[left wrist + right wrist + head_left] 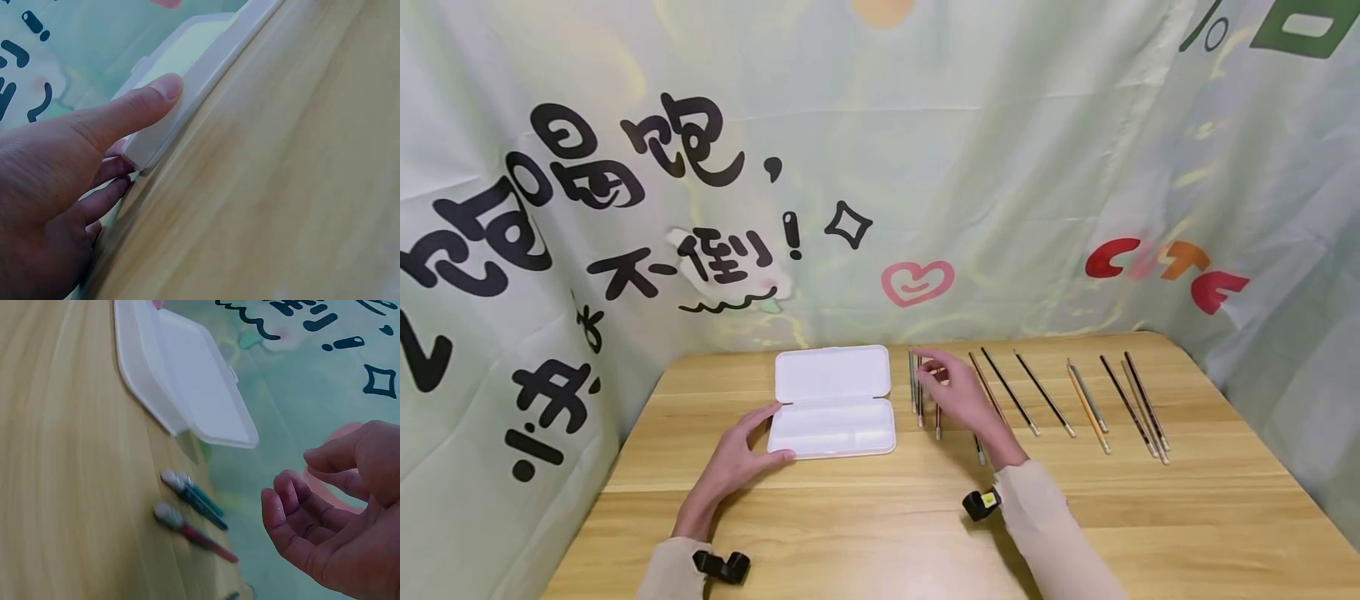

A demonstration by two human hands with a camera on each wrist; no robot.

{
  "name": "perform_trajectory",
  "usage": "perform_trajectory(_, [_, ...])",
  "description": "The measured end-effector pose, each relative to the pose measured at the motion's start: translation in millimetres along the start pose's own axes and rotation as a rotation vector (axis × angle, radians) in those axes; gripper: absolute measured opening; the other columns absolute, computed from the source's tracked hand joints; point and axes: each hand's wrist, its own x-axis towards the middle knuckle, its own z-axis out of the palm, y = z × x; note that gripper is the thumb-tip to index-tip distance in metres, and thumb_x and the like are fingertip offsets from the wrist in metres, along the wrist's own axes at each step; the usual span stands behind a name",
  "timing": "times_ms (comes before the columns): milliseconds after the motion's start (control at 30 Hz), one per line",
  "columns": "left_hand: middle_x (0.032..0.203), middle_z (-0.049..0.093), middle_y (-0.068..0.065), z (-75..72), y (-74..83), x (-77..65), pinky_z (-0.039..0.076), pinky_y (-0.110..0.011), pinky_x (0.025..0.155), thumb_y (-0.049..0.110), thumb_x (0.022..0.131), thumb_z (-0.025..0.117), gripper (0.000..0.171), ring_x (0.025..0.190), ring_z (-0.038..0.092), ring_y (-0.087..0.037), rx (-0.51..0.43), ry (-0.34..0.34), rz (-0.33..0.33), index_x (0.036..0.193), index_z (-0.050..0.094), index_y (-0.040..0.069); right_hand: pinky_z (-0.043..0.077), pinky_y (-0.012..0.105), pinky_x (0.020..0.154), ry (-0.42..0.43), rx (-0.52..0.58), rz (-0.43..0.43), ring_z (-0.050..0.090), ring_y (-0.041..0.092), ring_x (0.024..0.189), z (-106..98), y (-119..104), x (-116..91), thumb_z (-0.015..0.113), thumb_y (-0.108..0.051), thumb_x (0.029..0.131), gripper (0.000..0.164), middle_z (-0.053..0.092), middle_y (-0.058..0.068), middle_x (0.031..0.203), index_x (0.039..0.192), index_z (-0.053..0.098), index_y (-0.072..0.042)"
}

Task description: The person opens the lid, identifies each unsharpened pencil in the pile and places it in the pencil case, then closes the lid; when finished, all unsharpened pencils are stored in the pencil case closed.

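A white pencil case [832, 375] lies unfolded on the table, its lid toward the curtain and its shallow tray toward me. At its left end, my left hand [733, 462] grips it, with the thumb [147, 106] on the front wall and the fingers around the corner. My right hand [958, 396] hovers over the leftmost pencils, its fingers loosely bent and nothing between them. Beneath it are a green pencil [912, 383], a dark pencil [921, 408] and a red pencil [209, 542], partly hidden by the hand in the head view.
More pencils lie spread to the right, among them a black pencil [1011, 392], an orange pencil [1088, 408] and a dark pencil [1146, 400] at the far right. A printed curtain [1000, 208] stands along the back and sides of the wooden table [865, 533].
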Motion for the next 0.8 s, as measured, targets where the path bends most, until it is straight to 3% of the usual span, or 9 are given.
perform_trajectory(167, [0.153, 0.049, -0.018, 2.1, -1.6, -1.5, 0.031, -0.069, 0.111, 0.036, 0.078, 0.092, 0.086, 0.141, 0.041, -0.043, -0.024, 0.014, 0.028, 0.150, 0.053, 0.011, 0.057, 0.038, 0.076, 0.019, -0.048, -0.034, 0.066, 0.032, 0.097, -25, 4, -14, 0.066, -0.009, 0.101, 0.036, 0.069, 0.013, 0.108, 0.137, 0.064, -0.008])
perform_trajectory(500, [0.153, 0.049, -0.019, 2.7, -3.8, -0.7, 0.031, -0.071, 0.110, 0.034, 0.079, 0.091, 0.085, 0.140, 0.042, -0.045, -0.003, 0.012, 0.048, 0.151, 0.052, 0.010, 0.053, 0.031, 0.067, 0.132, -0.167, 0.061, 0.067, 0.032, 0.093, -58, 32, -36, 0.065, -0.007, 0.100, 0.036, 0.068, 0.015, 0.106, 0.136, 0.062, -0.003])
perform_trajectory(800, [0.155, 0.047, -0.018, 2.8, -1.7, -3.0, 0.029, -0.072, 0.110, 0.037, 0.079, 0.090, 0.086, 0.142, 0.039, -0.045, -0.020, 0.009, 0.018, 0.152, 0.051, 0.014, 0.056, 0.044, 0.073, 0.073, -0.330, 0.128, 0.066, 0.027, 0.088, -64, 50, -44, 0.069, -0.007, 0.098, 0.040, 0.067, 0.016, 0.102, 0.135, 0.060, 0.005])
